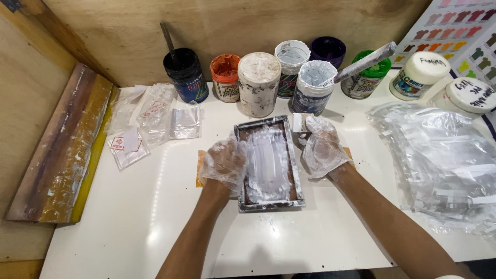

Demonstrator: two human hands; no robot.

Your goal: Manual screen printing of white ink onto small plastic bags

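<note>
Screen-printing workshop: ink jars (258, 82), squeegee (57, 150)

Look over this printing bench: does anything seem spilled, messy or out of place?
Yes. The white-topped jar behind the small framed screen is smeared with paint down its sides. A paint-coated stick leans out of an open white jar, tilted right.

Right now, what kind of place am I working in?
Most likely a small screen-printing workbench. A row of ink jars stands along the wooden back wall, a small framed screen smeared with white ink lies between your gloved hands, and a colour chart lies at the far right.
</note>
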